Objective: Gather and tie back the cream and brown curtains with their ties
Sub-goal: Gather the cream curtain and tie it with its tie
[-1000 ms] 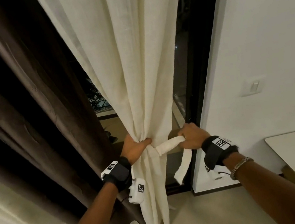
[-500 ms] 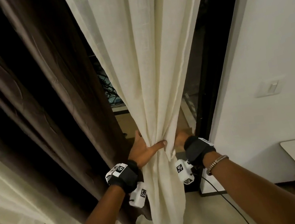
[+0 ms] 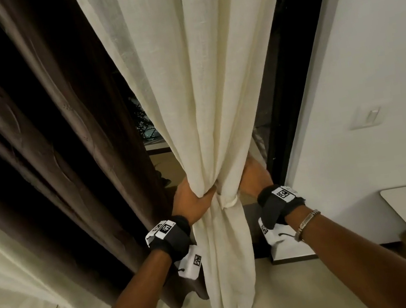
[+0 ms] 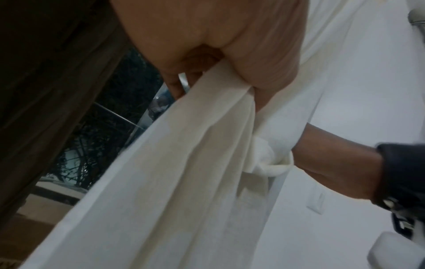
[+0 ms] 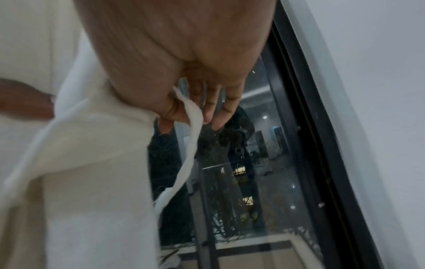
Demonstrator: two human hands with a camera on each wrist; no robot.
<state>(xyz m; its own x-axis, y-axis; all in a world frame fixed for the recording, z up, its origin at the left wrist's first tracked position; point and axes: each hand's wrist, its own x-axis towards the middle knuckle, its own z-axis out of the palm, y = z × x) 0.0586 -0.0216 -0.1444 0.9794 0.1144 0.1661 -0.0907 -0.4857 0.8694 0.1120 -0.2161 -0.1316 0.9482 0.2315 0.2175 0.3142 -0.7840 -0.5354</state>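
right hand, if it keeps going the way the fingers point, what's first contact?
Probably the window glass: the right hand, pinching the cream tie, points its fingers at it. Depth unclear.

- Cream curtain: I see it hanging in vertical folds, gathered into a narrow waist low down.
- Cream tie: wrapped around the gathered waist.
- Brown curtain: hangs loose just left of the cream one, untied.
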